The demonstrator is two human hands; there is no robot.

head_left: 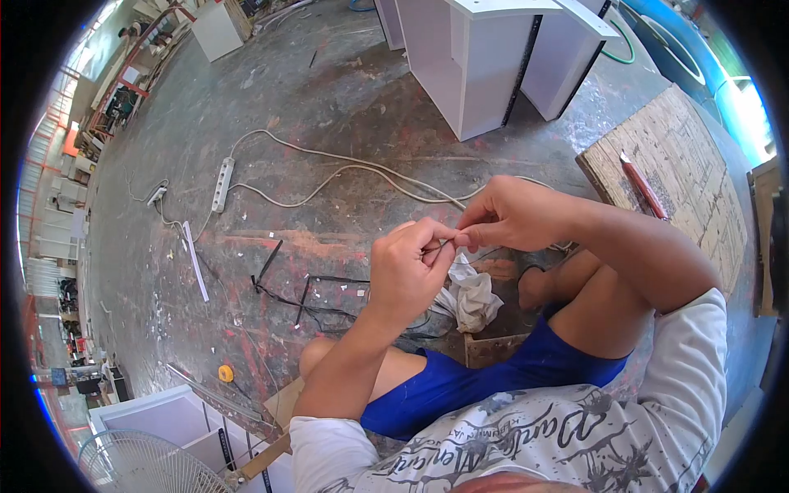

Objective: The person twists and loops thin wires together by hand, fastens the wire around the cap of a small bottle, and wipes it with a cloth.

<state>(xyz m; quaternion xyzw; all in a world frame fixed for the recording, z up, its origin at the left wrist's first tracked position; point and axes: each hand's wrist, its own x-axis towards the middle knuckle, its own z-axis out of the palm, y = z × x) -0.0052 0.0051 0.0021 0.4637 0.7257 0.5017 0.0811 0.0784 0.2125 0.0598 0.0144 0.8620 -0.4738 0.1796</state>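
The left hand point(407, 271) is raised above the lap, thumb and forefinger pressed together, pinching a thin dark strand point(445, 246). The right hand point(522, 215) meets it from the other side, thumb and fingertips likewise closed on the strand at the left fingertips; whether the two hands touch cannot be told. The strand's material is too small to tell. Below the hands, a crumpled white sheet point(475, 304) lies on the floor, with tangled black strips point(325, 308) to its left. At right, a worn wooden board point(686, 135) bears a red-handled knife point(643, 186). A yellow tape measure point(226, 373) lies at lower left. Farther out, a white power strip point(222, 185) rests on the stained floor point(329, 99) beside looping pale cable point(345, 168). Beyond stands a white cabinet unit point(485, 82) with dark edging.
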